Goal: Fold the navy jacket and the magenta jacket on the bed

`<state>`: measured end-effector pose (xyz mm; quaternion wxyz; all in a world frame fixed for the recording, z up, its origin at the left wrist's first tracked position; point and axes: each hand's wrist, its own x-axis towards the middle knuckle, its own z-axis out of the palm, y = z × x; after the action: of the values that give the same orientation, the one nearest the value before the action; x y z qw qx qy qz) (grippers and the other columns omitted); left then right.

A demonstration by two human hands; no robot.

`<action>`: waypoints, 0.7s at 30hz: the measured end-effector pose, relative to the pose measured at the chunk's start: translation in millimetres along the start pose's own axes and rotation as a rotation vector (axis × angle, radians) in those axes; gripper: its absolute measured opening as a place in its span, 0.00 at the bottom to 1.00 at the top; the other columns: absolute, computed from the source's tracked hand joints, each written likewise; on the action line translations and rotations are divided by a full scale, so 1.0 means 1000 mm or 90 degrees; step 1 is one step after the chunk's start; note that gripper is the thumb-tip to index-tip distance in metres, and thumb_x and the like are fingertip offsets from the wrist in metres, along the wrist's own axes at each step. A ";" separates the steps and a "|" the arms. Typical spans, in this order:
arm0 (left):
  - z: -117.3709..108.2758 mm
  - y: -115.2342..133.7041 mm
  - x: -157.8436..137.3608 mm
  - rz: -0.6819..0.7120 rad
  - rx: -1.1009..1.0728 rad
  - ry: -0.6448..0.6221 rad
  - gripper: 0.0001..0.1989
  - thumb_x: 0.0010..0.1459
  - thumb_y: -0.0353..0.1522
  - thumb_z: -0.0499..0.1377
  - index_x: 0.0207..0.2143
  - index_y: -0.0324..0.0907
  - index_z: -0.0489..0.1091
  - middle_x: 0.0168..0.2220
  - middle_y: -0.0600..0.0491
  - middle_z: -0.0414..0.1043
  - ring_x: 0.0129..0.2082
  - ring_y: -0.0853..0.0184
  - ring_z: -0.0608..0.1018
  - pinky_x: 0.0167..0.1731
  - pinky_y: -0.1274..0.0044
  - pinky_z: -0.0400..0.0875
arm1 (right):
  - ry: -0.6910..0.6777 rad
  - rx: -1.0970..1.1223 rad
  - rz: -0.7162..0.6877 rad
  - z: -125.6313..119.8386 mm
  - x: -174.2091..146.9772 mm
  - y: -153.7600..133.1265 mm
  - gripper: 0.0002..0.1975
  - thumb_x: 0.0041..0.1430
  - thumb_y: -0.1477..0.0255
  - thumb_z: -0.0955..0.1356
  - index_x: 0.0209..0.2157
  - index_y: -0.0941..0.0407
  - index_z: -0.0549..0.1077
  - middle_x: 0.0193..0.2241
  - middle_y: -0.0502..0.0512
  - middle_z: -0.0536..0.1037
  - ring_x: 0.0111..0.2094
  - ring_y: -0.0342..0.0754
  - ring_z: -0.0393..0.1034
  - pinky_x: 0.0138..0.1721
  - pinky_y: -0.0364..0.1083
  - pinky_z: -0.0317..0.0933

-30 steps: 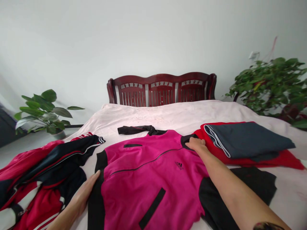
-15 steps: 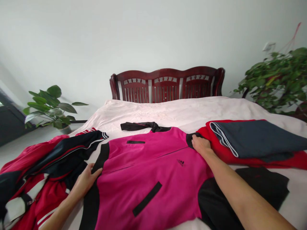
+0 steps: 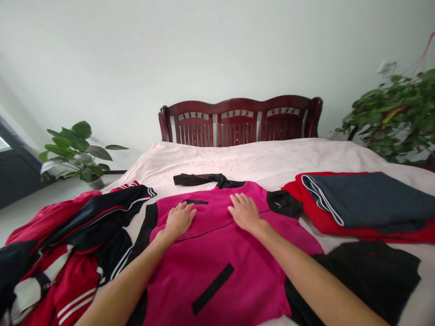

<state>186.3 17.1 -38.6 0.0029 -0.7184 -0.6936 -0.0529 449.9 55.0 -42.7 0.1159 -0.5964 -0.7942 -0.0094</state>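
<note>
Jacket [image 3: 251, 258], just one, lies toward the near edge of the bed [image 3: 272, 156]; one heap [image 3: 76, 276] left, one folded stack [image 3: 370, 199] right; our left hand [image 3: 180, 220] and right hand [image 3: 245, 212] reach forward, spread palms-down on the jacket.

I list, lower centre: jacket [image 3: 251, 262], magenta body, black collar [image 3: 285, 202], black hem [image 3: 148, 224], black sleeves [image 3: 370, 271], black pocket strips [image 3: 213, 288]. Lower left: garment heap [image 3: 78, 269], red, navy, white, with white stripes. Right: slate-blue cloth [image 3: 370, 197], white edging; red cloth [image 3: 315, 213]. Centre: pale-pink sheet [image 3: 272, 156], dark reddish-brown headboard [image 3: 238, 107]. Left and right edges, I count green plants [image 3: 73, 145]. Top: grey-white wall [image 3: 217, 45].
</note>
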 end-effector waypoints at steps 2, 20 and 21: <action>0.021 0.012 0.019 -0.016 0.004 -0.012 0.27 0.68 0.45 0.41 0.65 0.48 0.58 0.67 0.43 0.57 0.65 0.51 0.62 0.58 0.57 0.59 | -0.059 0.046 -0.048 0.021 -0.006 -0.026 0.31 0.67 0.56 0.56 0.67 0.55 0.56 0.67 0.61 0.57 0.68 0.60 0.45 0.65 0.62 0.39; 0.011 -0.001 -0.010 -0.059 0.062 0.086 0.26 0.67 0.33 0.44 0.65 0.40 0.59 0.65 0.42 0.62 0.66 0.56 0.61 0.63 0.63 0.54 | -0.086 -0.017 0.123 0.013 -0.038 -0.002 0.33 0.68 0.59 0.57 0.69 0.56 0.49 0.70 0.60 0.49 0.70 0.58 0.39 0.66 0.61 0.36; 0.013 0.010 -0.027 -0.025 0.057 0.091 0.26 0.67 0.36 0.45 0.66 0.43 0.57 0.66 0.45 0.60 0.67 0.58 0.59 0.64 0.65 0.53 | -0.070 0.013 0.082 0.015 -0.053 -0.020 0.33 0.68 0.59 0.57 0.69 0.56 0.49 0.70 0.60 0.49 0.70 0.58 0.39 0.66 0.62 0.36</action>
<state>196.5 -9.7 -52.7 0.0839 -0.6982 -0.7072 -0.0730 442.4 1.3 -64.9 0.0781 -0.6447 -0.7594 0.0390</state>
